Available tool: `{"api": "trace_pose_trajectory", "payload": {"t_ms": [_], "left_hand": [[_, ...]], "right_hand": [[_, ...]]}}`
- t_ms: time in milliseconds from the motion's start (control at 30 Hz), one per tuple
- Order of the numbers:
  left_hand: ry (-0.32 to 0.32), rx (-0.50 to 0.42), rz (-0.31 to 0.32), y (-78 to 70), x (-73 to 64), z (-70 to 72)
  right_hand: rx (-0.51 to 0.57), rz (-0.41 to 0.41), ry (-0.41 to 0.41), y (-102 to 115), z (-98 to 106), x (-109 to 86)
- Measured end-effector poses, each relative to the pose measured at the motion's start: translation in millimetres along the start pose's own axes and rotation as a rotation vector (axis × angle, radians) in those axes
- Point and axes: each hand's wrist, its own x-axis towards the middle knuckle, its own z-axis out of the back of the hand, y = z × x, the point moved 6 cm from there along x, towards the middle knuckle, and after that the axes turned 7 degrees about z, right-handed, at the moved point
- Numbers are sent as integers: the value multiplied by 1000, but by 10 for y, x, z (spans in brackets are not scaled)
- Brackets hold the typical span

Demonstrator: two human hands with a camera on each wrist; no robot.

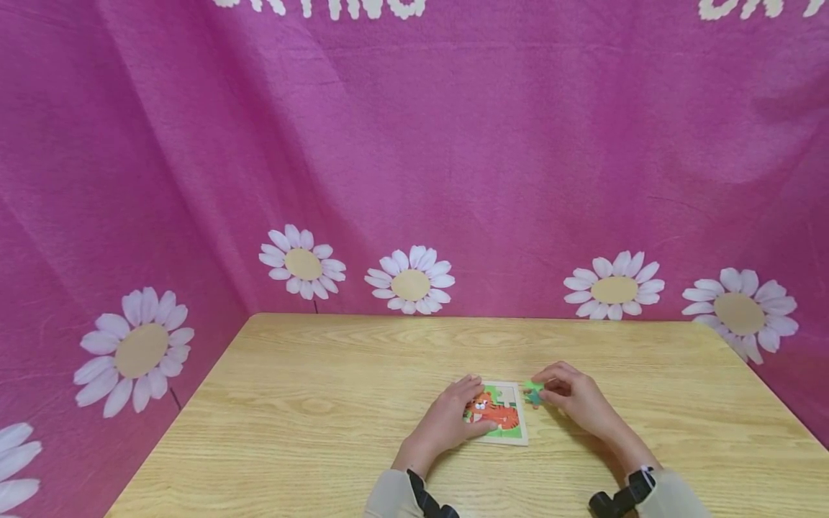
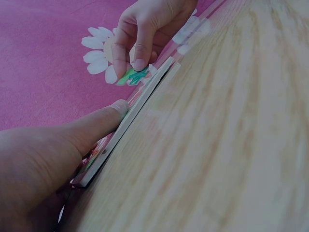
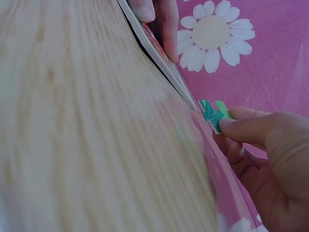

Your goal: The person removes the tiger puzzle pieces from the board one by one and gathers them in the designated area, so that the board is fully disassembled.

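A small tiger jigsaw puzzle point(image 1: 511, 434) in a pale frame lies on the table, with a bare patch near its upper right corner. My left hand point(image 1: 447, 419) rests over its left side, the straight thumb point(image 2: 99, 124) lying across the lower part and the other fingers reaching toward the top edge. Just right of the frame, my right hand point(image 1: 578, 398) pinches a green puzzle piece point(image 3: 211, 115) between thumb and fingers. The piece carries a darker teal leaf shape and is held above the table, close to the frame's edge.
The wood-grain table point(image 1: 311, 410) spreads out on all sides of the puzzle. Behind it and at the left hangs a pink cloth point(image 1: 453, 158) printed with white daisies. Both wrists wear black straps point(image 1: 424, 496) over light sleeves.
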Motion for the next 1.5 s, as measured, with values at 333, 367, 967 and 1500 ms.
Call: {"api": "trace_pose_trajectory", "payload": {"t_ms": [333, 367, 967, 1500], "left_hand": [[-2, -2, -4, -8, -7, 7], [-2, -1, -5, -10, -7, 7], [-6, -5, 6, -1, -4, 6], [-7, -1, 3, -4, -2, 1]], "right_hand": [[-22, -58, 16, -51, 83, -49], [-20, -61, 15, -51, 89, -51], [-26, -41, 8, -48, 102, -60], [-111, -104, 28, -70, 90, -59]]}}
